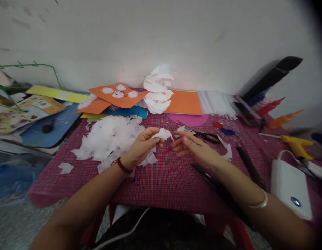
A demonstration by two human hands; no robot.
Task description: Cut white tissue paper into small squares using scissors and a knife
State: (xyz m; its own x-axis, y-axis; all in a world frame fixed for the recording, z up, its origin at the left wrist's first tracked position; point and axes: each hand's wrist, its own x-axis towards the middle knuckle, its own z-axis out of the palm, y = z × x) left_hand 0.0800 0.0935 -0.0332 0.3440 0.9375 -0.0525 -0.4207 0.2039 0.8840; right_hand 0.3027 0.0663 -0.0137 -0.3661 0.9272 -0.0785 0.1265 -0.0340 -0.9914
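My left hand pinches a small torn piece of white paper between thumb and fingers, above the middle of the table. My right hand is just to the right of that piece, fingers stretched out and apart, holding nothing that I can see. Left of my left hand lies a wide heap of torn white paper pieces. Scissors with black handles rest on the tablecloth behind my right hand, partly hidden by it.
A red checked cloth covers the table. At the back are orange sheets, crumpled white paper and white glue sticks. On the right lie a yellow glue gun, a white power bank and a dark pen-like object.
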